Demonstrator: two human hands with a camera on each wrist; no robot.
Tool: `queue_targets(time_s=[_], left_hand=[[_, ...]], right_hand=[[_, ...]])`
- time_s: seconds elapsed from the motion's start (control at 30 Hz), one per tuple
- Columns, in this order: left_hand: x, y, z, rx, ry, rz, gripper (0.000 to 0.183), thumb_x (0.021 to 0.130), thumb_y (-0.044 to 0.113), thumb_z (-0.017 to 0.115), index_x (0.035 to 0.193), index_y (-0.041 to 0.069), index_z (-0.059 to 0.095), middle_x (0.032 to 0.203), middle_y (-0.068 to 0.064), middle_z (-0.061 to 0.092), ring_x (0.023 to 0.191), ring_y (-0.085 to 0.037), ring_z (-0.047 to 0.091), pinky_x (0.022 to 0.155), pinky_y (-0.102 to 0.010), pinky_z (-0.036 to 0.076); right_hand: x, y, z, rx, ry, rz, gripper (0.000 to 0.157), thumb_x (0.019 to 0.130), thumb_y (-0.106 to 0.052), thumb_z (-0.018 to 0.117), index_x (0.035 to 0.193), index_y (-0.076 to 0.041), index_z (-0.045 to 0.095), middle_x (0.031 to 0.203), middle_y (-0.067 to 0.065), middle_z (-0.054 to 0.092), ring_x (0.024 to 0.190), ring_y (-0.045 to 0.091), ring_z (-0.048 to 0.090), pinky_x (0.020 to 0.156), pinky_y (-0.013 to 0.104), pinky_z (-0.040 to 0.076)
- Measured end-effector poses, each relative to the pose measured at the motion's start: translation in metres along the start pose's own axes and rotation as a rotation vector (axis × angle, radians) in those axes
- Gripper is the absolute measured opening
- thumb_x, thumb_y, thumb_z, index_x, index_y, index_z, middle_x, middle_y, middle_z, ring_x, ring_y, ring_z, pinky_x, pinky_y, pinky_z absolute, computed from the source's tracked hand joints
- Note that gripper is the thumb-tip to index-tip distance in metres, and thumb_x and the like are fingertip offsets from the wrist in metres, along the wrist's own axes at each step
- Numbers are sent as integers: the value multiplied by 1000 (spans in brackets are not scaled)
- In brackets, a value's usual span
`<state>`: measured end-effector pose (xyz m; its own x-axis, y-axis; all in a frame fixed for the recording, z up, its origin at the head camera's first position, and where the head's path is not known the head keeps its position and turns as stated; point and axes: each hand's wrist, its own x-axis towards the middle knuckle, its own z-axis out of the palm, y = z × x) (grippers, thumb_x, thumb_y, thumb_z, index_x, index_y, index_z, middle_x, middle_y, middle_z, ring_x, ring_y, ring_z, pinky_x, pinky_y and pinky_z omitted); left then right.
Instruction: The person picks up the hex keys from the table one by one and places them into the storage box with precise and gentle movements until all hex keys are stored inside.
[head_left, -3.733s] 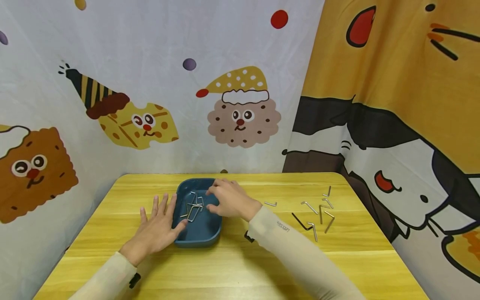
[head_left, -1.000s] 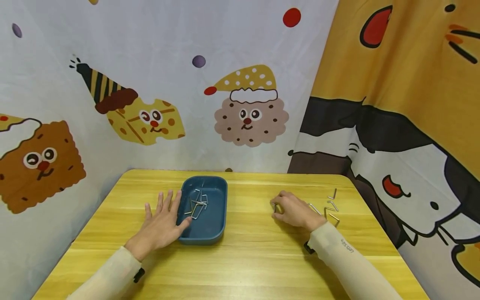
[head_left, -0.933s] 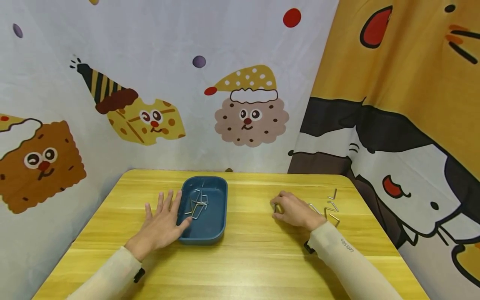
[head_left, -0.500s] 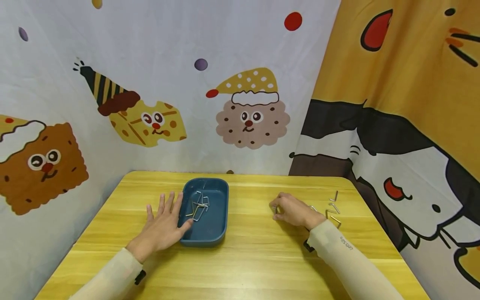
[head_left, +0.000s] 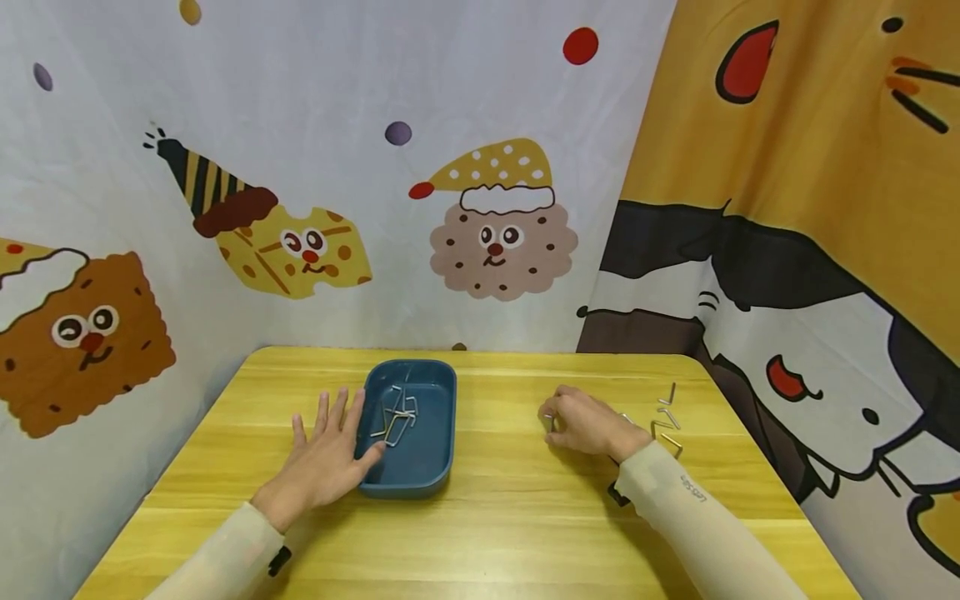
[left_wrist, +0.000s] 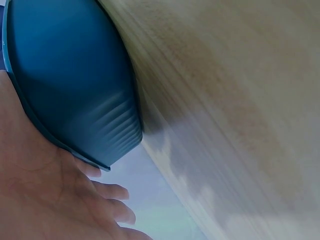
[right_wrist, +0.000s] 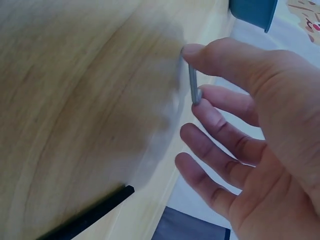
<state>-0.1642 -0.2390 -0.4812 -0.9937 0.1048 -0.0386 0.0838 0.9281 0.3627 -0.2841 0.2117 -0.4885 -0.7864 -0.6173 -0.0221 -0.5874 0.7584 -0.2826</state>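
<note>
In the head view a blue tray (head_left: 429, 462) holds several L-shaped hex keys (head_left: 405, 413). My left hand (head_left: 324, 454) lies along its left side with fingers spread; the left wrist view shows the palm against the tray's rim (left_wrist: 60, 90). To the right of the tray, my right hand (head_left: 588, 422) is low over the table. Thumb and fingertips pinch a small silver hex key (right_wrist: 193, 85), upright in the right wrist view, while the other fingers curve loosely. Part of the key is hidden by the fingertips.
More hex keys (head_left: 670, 417) lie scattered on the wooden table (head_left: 510, 533) beyond my right wrist, some partly covered by it. A black hex key (right_wrist: 90, 212) shows low in the right wrist view. A cartoon-printed curtain (head_left: 337, 125) hangs behind the table.
Since the oldest frame my right hand has left the tray, moved right and taken hold of a silver hex key. During the last second both hands have stayed nearly still.
</note>
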Motion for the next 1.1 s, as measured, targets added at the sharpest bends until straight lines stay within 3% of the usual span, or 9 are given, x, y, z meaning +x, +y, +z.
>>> queue_targets(time_s=[0.23, 0.47, 0.83, 1.1], left_hand=[[1, -1, 1, 5, 1, 2, 103, 117, 64, 59, 189, 8, 11, 194, -30, 5, 178, -64, -5, 129, -99, -3], [1, -1, 2, 5, 0, -2, 102, 117, 63, 59, 189, 9, 11, 195, -30, 5, 179, -63, -6, 130, -98, -3], [1, -2, 3, 6, 4, -5, 102, 117, 62, 60, 188, 8, 12, 194, -30, 5, 179, -64, -5, 130, -98, -3], [2, -2, 3, 0, 6, -3, 101, 117, 63, 58, 188, 8, 12, 195, -30, 5, 179, -63, -6, 131, -97, -4]], right_hand=[[-1, -3, -1, -45, 75, -52, 45, 97, -24, 97, 138, -8, 85, 126, 4, 78, 101, 11, 71, 93, 37, 69], [-1, -9, -1, -61, 144, -100, 44, 94, -26, 98, 134, -11, 86, 126, 2, 79, 107, 15, 75, 97, 41, 70], [4, -29, -6, -46, 185, -163, 45, 93, -26, 97, 133, -10, 85, 127, 4, 79, 115, 30, 80, 99, 47, 69], [10, -41, -11, -81, 217, -228, 44, 93, -27, 98, 132, -11, 85, 125, 2, 80, 112, 26, 81, 96, 43, 69]])
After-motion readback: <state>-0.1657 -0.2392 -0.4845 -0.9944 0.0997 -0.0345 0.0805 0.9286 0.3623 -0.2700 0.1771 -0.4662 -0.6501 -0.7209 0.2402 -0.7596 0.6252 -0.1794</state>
